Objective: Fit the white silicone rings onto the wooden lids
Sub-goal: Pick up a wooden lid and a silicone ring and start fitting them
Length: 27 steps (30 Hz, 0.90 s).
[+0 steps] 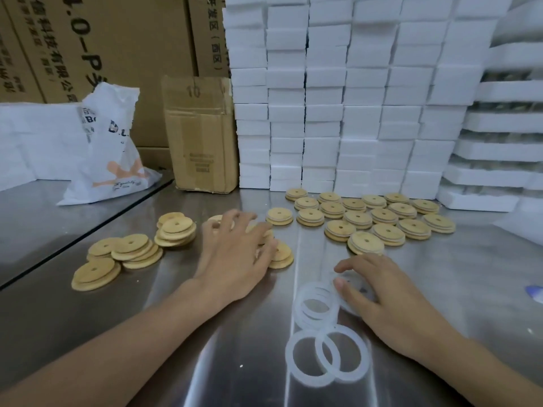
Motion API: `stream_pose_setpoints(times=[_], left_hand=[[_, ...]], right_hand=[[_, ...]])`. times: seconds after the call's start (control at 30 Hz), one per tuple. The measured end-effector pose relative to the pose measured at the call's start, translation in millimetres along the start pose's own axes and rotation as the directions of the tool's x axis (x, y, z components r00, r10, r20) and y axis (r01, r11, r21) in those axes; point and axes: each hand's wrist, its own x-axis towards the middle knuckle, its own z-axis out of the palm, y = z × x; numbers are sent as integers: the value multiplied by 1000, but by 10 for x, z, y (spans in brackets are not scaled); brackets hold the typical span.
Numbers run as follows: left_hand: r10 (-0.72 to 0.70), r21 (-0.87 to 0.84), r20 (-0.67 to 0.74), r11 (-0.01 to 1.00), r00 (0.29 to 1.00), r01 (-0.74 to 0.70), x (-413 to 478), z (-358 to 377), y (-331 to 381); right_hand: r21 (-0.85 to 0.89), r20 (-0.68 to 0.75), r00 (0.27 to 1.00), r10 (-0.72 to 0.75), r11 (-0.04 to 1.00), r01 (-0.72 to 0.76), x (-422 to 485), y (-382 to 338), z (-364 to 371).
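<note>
**Item: white silicone rings** (298, 306)
Location: loose on the steel table (205, 362), near edge, just in front of the person. 1 small overlapping heap lies beside the right hand; 2 more rings (364, 352) lie nearer still, overlapping each other.
Handling (judged): thin, translucent, very light and floppy. Likely to stretch easily and cling to one another. Best taken by pinching the band at 1 point, then peeling it off the heap.

**Item: bare wooden lids** (129, 251)
Location: loose stacks at left and centre, each lid with a centre hole.
Handling (judged): stiff, light, smooth discs. Take hold by the rim so the edge stays free for the ring.

**Item: fitted lids** (382, 218)
Location: rows at right, each showing a pale band at its edge. A good share of the job looks done.

**Left hand** (235, 254): fingers spread and lightly bent over a small heap of lids (283, 255), touching them. Blur hides whether a lid is pinched.

**Right hand** (390, 301): fingers bent down onto the ring heap, thumb alongside. Whether it grasps a ring cannot be told.

**Surroundings:** white foam blocks (323, 113) stacked behind, a cardboard box (199, 133) and a white plastic bag (108, 148) at the back left.
</note>
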Motion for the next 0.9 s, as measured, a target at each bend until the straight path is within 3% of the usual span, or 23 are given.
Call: stream_pose_setpoints(times=[0.07, 0.2, 0.4, 0.47, 0.5, 0.53, 0.6, 0.67, 0.77, 0.9], left_hand=[[114, -48, 9, 992, 993, -114, 66, 39, 77], [175, -95, 32, 981, 984, -171, 214, 171, 174], [247, -116, -140, 958, 959, -264, 258, 310, 156], [199, -276, -203, 928, 959, -251, 247, 292, 189], [120, -464, -204, 862, 972, -204, 251, 257, 238], [20, -679, -167, 723, 986, -130, 273, 222, 310], [-156, -931, -24, 365, 987, 35, 346, 158, 489], [-262, -972, 116, 167, 958, 163, 438, 167, 677], [-236, -947, 319, -118, 918, 299, 539, 238, 923], [-122, -906, 366, -272, 923, 324, 573, 285, 935]], right_hand=[[-2, 10, 1000, -12, 1000, 12, 9, -1, -27], [67, -7, 1000, -30, 997, 31, 56, 1, -79], [107, -9, 999, -36, 994, 37, 252, 46, -32], [113, -29, 999, -19, 993, 22, 281, 62, -32], [113, -40, 999, -6, 994, 11, 291, 75, -33], [111, -49, 999, 13, 994, -7, 295, 88, -35], [99, -51, 997, 52, 994, -47, 297, 106, -34], [86, -13, 996, 88, 993, -86, 309, 118, -23], [164, 21, 987, 159, 973, -160, 292, 160, -30], [193, 18, 984, 179, 965, -179, 268, 220, -61]])
